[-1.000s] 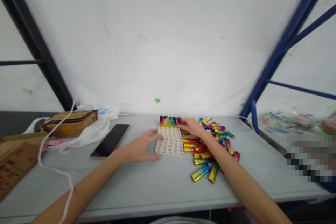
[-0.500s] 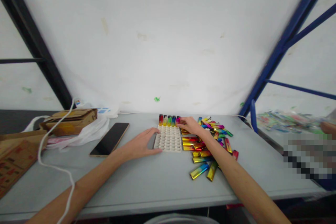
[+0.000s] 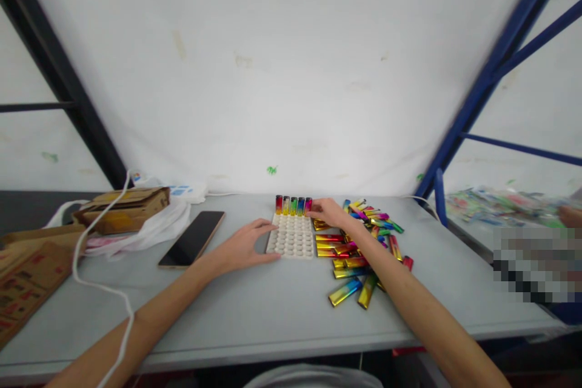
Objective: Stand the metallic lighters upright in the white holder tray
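A white tray [image 3: 291, 241] with rows of round holes lies on the table. Along its far edge stands a short row of upright lighters [image 3: 293, 206] with shiny colored bodies and dark tops. My right hand [image 3: 326, 211] reaches to the right end of this row, its fingertips closed on the magenta lighter [image 3: 308, 205] there. My left hand [image 3: 250, 245] rests at the tray's left edge, thumb and fingers spread apart, holding nothing. To the right of the tray, partly under my right forearm, lies a loose pile of metallic lighters [image 3: 345, 292].
A black phone [image 3: 193, 240] lies left of my left hand. Farther left are a cardboard box [image 3: 122, 209], a white plastic bag [image 3: 157, 227] and a white cable [image 3: 102, 289] passing over my left forearm. A blue metal frame [image 3: 482, 79] rises at the right.
The view has shifted slightly. Both hands keep nearly the same places, the left at the tray's edge and the right at the end lighter.
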A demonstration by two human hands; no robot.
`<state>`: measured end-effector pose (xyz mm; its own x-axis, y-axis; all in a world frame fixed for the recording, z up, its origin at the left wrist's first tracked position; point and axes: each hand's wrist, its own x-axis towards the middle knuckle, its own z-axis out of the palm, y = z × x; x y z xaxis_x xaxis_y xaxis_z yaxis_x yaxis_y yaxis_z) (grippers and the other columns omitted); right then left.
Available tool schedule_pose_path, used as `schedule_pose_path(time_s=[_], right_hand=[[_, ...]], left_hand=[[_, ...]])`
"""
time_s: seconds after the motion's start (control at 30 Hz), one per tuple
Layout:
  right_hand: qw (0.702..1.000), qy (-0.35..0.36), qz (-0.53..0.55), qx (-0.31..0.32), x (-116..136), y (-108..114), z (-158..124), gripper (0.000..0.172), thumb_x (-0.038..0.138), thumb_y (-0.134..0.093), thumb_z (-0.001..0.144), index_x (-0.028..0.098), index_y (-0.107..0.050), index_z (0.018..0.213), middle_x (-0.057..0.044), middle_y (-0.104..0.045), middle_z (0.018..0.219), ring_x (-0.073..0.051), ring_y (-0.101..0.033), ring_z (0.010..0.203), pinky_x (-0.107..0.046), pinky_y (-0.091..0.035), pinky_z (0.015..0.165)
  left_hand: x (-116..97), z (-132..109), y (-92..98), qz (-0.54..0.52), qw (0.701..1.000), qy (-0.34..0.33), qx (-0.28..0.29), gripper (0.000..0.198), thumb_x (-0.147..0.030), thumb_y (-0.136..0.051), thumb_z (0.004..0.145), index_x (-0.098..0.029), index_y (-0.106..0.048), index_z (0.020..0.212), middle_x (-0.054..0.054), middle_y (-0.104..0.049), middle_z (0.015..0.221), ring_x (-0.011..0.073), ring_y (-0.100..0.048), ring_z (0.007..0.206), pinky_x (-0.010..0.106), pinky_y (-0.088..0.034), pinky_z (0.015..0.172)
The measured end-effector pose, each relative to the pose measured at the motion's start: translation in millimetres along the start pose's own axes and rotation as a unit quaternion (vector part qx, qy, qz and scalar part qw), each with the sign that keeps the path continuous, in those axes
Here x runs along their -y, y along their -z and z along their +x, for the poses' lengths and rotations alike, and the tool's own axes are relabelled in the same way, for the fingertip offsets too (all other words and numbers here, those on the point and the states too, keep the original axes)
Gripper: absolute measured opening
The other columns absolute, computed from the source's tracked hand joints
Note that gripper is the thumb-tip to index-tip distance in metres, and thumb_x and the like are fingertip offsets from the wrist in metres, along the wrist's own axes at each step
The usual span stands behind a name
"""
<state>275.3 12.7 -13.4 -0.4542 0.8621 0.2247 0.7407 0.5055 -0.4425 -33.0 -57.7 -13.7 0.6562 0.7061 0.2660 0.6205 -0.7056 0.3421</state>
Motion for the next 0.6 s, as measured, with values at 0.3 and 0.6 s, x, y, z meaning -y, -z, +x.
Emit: schedule_pose_path(time_s=[0.3, 0.6], right_hand=[[1.000, 0.013, -0.017, 0.022, 11.3, 19.2, -9.9, 0.022, 0.032, -0.066, 0.092, 0.014, -0.074, 0.102, -0.010, -0.078, 0.101, -0.024, -0.070, 0.088, -0.032, -0.052, 0.083], [0.995, -0.003, -0.003, -0.104, 36.4, 65.1, -96.3, 0.043, 0.044, -0.037, 0.105, 0.024, -0.069, 0.126, -0.007, -0.073, 0.122, -0.026, -0.068, 0.113, -0.042, -0.049, 0.103]], left_hand=[[-0.5, -0.3, 2.1, -0.004, 1.000, 0.006, 0.016, 0.066, -0.062, -0.067, 0.084, -0.019, -0.061, 0.135, 0.014, -0.059, 0.136, 0.0303, -0.059, 0.125, 0.042, -0.043, 0.113], [-0.4, 1.1, -1.7, -0.002, 1.000, 0.015, 0.008, 0.069, -0.066, -0.067, 0.082, -0.019, -0.061, 0.132, 0.014, -0.060, 0.136, 0.0312, -0.059, 0.125, 0.044, -0.042, 0.113]])
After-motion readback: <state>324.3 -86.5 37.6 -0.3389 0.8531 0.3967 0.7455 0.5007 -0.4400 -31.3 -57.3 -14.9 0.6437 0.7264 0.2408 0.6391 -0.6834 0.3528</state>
